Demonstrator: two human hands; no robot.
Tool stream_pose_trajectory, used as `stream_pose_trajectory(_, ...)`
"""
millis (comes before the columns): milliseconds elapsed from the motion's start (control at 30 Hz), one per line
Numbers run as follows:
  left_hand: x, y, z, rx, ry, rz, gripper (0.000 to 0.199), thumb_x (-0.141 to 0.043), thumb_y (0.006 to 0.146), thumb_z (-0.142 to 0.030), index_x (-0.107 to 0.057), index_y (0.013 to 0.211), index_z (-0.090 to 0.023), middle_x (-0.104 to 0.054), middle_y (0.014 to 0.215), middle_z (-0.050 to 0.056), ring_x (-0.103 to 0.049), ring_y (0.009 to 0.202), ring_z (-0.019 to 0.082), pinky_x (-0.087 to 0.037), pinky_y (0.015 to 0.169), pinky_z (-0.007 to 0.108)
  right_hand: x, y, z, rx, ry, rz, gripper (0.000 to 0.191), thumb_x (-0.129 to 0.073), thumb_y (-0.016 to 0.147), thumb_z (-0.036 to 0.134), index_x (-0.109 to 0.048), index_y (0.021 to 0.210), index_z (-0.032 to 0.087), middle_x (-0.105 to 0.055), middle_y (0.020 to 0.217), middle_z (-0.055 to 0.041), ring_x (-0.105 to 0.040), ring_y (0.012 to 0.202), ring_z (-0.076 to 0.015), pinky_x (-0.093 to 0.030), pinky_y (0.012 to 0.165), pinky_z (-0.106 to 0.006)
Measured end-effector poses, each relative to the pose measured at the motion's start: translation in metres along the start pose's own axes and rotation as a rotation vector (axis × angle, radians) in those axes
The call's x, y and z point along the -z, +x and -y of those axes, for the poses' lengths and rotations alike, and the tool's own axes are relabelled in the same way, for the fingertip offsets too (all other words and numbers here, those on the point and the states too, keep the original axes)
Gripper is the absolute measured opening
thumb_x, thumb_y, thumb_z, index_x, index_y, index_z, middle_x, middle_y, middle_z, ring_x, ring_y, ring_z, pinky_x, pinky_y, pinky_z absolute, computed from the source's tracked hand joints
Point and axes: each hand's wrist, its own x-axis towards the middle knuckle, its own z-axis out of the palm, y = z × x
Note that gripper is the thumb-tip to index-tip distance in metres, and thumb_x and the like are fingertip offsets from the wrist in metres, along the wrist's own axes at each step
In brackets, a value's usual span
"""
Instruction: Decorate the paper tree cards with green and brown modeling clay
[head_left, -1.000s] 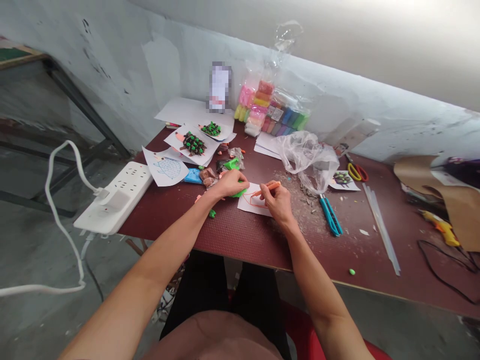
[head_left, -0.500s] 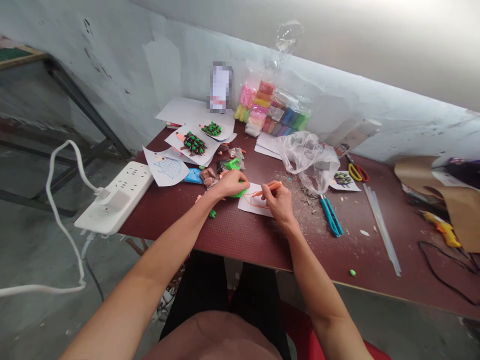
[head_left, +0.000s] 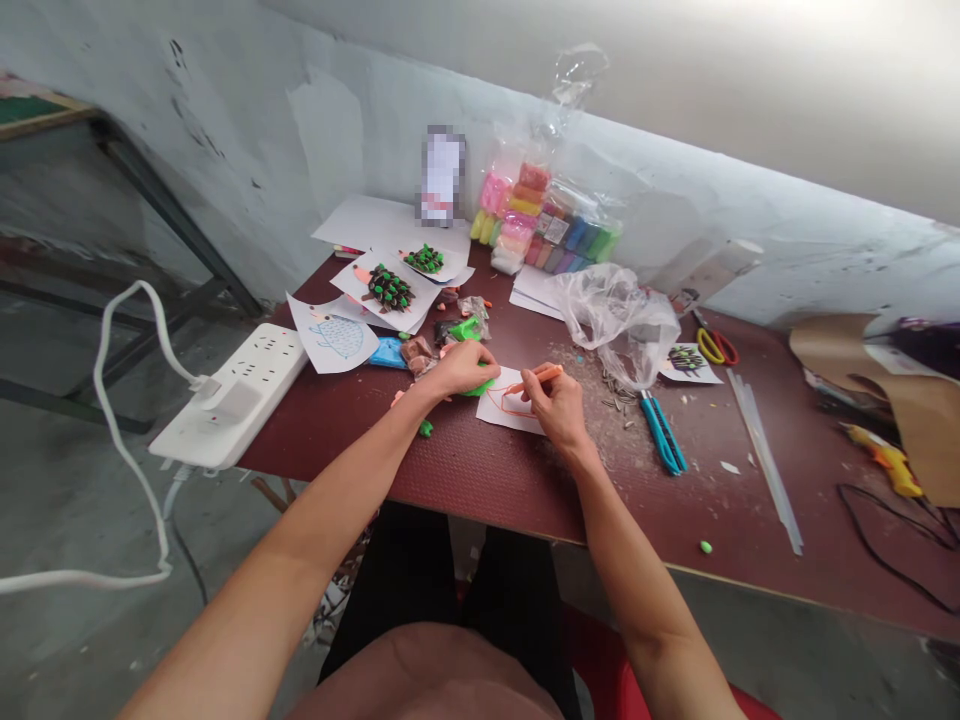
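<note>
One orange stick [head_left: 541, 378], slim and straight, is pinched in the right hand [head_left: 559, 408], with its tip just above one white paper sheet [head_left: 504, 405] bearing an orange outline, on the maroon worktop [head_left: 480, 470]. The left hand [head_left: 461, 368], fingers curled, is closed over one green clay piece [head_left: 480, 386] at the sheet's edge. Four hedgehog pictures [head_left: 388, 290] lie farther off.

An orange roll of clay [head_left: 541, 377] is matched by an orange outline drawn on white paper [head_left: 510, 408]; the maroon desk [head_left: 480, 480] is patterned with fine dimples, and teal is carried by the snips [head_left: 661, 432].
</note>
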Motion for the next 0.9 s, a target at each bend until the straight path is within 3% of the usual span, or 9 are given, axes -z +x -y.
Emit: stream_pose_trajectory(900, -0.0003, 0.0002, 0.001, -0.018, -0.018, 0.0, 0.025, -0.054, 0.072, -0.03, -0.071, 0.066, -0.011, -0.047, 0.055, -0.002, -0.037, 0.057, 0.012, -0.025, 0.052, 0.024, -0.0003, -0.0004, -0.0001, 0.003, -0.01, -0.002, 0.051, -0.056, 0.09, 0.067, -0.063, 0.067, 0.022, -0.065, 0.062, -0.0044, -0.057, 0.054, -0.0152, -0.041, 0.05, -0.027)
